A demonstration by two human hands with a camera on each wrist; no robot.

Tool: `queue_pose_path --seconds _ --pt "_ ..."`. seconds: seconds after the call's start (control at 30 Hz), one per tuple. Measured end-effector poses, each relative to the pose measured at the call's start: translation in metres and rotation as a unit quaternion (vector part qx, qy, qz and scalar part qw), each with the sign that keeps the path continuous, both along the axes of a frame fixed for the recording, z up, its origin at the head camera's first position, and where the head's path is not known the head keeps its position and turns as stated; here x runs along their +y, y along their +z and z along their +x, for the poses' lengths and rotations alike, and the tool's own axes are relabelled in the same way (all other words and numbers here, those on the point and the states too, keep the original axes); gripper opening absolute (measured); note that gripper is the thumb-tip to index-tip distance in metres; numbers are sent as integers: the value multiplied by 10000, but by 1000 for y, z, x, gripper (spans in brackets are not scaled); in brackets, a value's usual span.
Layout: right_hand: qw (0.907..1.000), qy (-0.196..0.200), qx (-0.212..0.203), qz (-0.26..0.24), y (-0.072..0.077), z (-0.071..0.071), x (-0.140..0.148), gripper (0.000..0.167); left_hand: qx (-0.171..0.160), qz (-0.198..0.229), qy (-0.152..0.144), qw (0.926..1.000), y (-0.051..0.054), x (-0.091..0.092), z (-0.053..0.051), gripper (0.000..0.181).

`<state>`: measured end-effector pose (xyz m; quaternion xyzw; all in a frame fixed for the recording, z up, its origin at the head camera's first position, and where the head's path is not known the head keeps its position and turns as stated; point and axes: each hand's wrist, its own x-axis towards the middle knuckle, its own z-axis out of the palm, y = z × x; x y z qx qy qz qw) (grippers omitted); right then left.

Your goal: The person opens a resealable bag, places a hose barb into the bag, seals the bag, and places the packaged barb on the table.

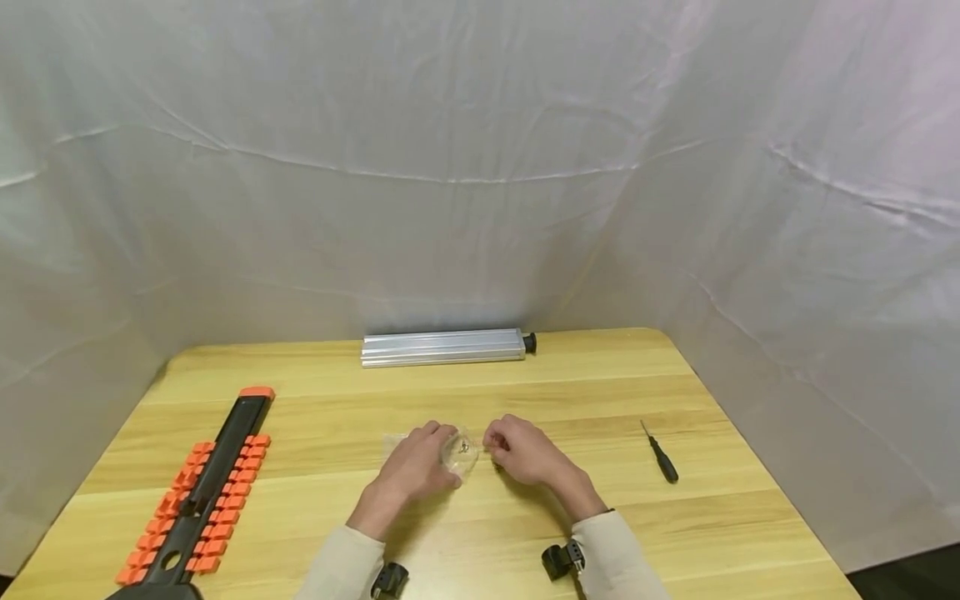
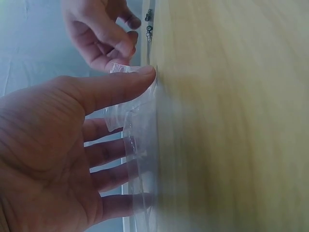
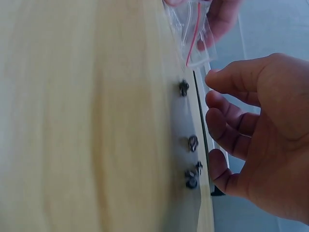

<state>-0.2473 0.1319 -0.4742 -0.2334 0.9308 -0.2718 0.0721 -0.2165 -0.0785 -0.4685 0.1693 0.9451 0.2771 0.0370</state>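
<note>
Clear, crinkly plastic — the bag (image 1: 456,459), red-striped, round-mouthed, sits on the table (image 1: 600,375); we see the left hand (image 1: 417,460) gripping it, the right hand (image 1: 527,452) curled beside, near screws (image 3: 192,143) — holding anything, we can't tell.

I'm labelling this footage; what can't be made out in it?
Small metal parts, right wrist view: exact type blurred.
Plastic bag, left wrist view: partly covered by the left hand.
Dark specks at the bag, head view: too small.
Orange-edged black rack, head view: cut off by the bottom edge.
</note>
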Motion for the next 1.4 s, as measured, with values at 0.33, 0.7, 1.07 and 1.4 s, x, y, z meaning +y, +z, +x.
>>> queue_pose_path --seconds 0.33,0.7,1.07,1.4 --pt "9999 114 53 81 -3 2 14 16 65 74 36 9999 -3 0 2 69" --pt "9998 94 -37 184 -1 8 17 5 37 44 22 10000 -3 0 1 69" --pt "9991 77 20 405 -4 5 17 6 75 11 33 10000 -3 1 -1 70" --pt "9981 -18 170 594 -6 4 14 10 53 -55 51 10000 -2 2 1 70"
